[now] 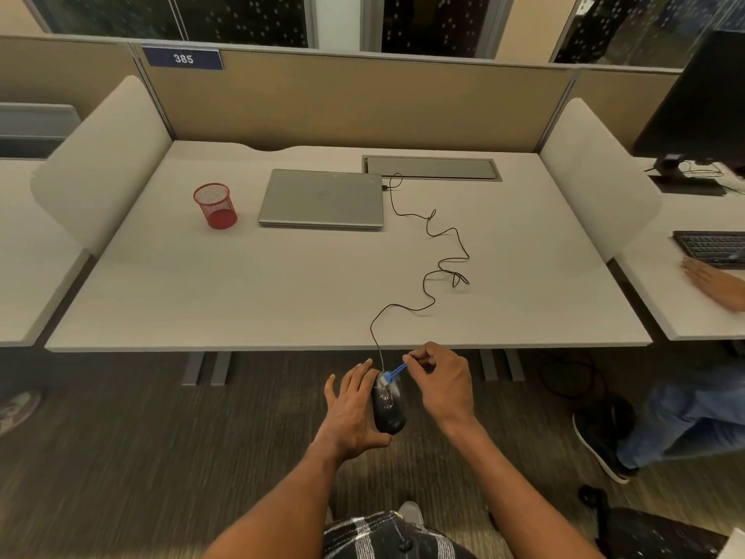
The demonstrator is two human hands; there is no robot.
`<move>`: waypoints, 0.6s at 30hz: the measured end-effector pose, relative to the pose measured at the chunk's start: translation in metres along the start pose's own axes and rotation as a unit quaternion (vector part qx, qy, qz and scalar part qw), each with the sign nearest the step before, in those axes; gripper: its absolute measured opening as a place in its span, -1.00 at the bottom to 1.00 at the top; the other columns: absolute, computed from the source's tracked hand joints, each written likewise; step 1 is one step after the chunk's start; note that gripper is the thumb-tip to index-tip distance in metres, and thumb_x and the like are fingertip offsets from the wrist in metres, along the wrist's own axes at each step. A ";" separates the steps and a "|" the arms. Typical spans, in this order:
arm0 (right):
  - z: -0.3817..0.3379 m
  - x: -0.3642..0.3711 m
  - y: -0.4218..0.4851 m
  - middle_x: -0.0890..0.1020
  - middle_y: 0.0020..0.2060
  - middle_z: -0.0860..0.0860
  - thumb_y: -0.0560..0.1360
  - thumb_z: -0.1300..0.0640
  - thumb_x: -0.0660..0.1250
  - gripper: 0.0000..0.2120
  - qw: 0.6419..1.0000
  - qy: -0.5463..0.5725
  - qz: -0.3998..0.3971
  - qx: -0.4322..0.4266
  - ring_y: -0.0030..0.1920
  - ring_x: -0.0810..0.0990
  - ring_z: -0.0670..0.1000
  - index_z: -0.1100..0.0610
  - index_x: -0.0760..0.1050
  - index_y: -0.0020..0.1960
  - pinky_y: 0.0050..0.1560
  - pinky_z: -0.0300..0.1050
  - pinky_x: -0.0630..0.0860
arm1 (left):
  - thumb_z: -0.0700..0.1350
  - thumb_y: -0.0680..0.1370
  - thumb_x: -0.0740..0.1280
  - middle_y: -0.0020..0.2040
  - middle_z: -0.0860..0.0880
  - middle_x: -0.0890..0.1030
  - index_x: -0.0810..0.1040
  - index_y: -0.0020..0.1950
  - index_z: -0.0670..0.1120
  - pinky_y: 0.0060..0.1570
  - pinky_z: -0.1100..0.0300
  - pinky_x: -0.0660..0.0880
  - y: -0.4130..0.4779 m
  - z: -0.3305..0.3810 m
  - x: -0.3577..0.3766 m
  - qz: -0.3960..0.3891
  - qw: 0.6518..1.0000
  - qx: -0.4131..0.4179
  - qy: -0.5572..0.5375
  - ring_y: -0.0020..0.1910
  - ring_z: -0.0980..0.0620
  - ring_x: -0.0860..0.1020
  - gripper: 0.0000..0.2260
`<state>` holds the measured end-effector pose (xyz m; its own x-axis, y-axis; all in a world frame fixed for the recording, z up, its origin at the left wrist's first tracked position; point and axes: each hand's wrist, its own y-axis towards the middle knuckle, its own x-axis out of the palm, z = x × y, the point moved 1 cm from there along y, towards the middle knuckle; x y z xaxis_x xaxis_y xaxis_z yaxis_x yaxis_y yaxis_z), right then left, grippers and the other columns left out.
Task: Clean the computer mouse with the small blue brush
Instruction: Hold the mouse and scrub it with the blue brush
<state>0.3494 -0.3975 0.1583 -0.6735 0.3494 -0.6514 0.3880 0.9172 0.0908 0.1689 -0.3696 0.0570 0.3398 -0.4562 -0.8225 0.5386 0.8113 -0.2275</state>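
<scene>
A black wired computer mouse [390,409] is held in the air in front of the desk edge, above the carpet. My left hand [351,413] grips it from the left side, thumb under its near end. My right hand [441,381] pinches the handle of the small blue brush [395,373] between thumb and fingertips. The brush head rests on the front top of the mouse, near the buttons. The mouse's black cable [427,276] runs up over the desk edge in loose curls to the laptop.
On the pale desk [282,292] lie a shut silver laptop [322,197], a red mesh cup [215,205] and a cable hatch [431,168]. Padded dividers stand at both sides. Another person's hand [713,282], keyboard and legs are at the right.
</scene>
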 end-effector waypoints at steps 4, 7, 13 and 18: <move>-0.003 -0.001 0.003 0.70 -0.18 -0.12 0.56 0.06 0.47 -0.93 0.999 -0.017 0.038 -0.012 -0.17 0.68 -0.17 0.05 0.63 -0.01 -0.11 -0.29 0.63 | 0.39 0.31 0.46 0.69 0.08 -0.09 -0.05 0.66 0.08 0.57 -0.30 -0.34 0.000 0.001 0.001 -0.003 1.000 0.001 0.001 0.67 0.02 -0.16 0.10; -0.004 0.001 0.004 0.70 -0.17 -0.12 0.56 0.06 0.47 -0.93 0.999 0.017 0.038 0.015 -0.14 0.68 -0.17 0.06 0.63 -0.02 -0.09 -0.27 0.64 | 0.39 0.31 0.45 0.69 0.08 -0.09 -0.07 0.67 0.08 0.57 -0.30 -0.35 -0.001 0.001 0.001 0.000 1.000 0.002 0.002 0.67 0.02 -0.16 0.11; 0.000 0.004 -0.005 0.69 -0.18 -0.13 0.55 0.06 0.49 -0.93 0.998 0.010 -0.004 0.060 -0.16 0.67 -0.18 0.04 0.65 -0.02 -0.12 -0.24 0.66 | 0.38 0.31 0.46 0.69 0.07 -0.08 -0.04 0.67 0.06 0.57 -0.29 -0.34 -0.001 0.001 -0.001 0.004 1.000 -0.002 0.002 0.67 0.02 -0.15 0.10; 0.002 0.004 -0.012 0.69 -0.25 -0.14 0.54 0.08 0.50 -0.92 0.995 0.048 -0.011 0.092 -0.22 0.69 -0.21 -0.05 0.63 -0.10 -0.25 -0.36 0.62 | 0.39 0.32 0.47 0.69 0.08 -0.09 -0.04 0.67 0.07 0.58 -0.30 -0.32 -0.003 0.000 0.000 -0.001 1.000 -0.010 -0.001 0.67 0.01 -0.14 0.10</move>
<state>0.3436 -0.4074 0.1536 -0.7362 0.3545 -0.5765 0.4750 0.8775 -0.0669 0.1677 -0.3717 0.0579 0.3404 -0.4582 -0.8211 0.5236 0.8177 -0.2392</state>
